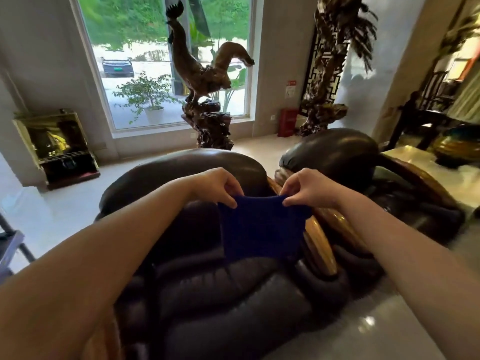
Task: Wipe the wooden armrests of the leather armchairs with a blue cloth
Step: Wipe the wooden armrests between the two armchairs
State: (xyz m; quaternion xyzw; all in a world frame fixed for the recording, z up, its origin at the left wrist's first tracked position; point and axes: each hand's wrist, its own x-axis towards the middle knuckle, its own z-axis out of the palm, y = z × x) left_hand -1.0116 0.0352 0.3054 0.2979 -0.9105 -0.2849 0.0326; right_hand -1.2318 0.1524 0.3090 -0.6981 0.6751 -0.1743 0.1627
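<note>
Both hands [218,187] [305,189] pinching cloth [262,229] taut above armrest [318,237]; could slip from thin 2-corner pinch, drop onto seat [233,294].

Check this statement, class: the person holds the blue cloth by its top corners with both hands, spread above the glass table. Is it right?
Not quite. The left hand and right hand do pinch the blue cloth by its top corners, but the head view shows it spread above a dark leather armchair, beside its wooden armrest, not above a glass table.
</note>
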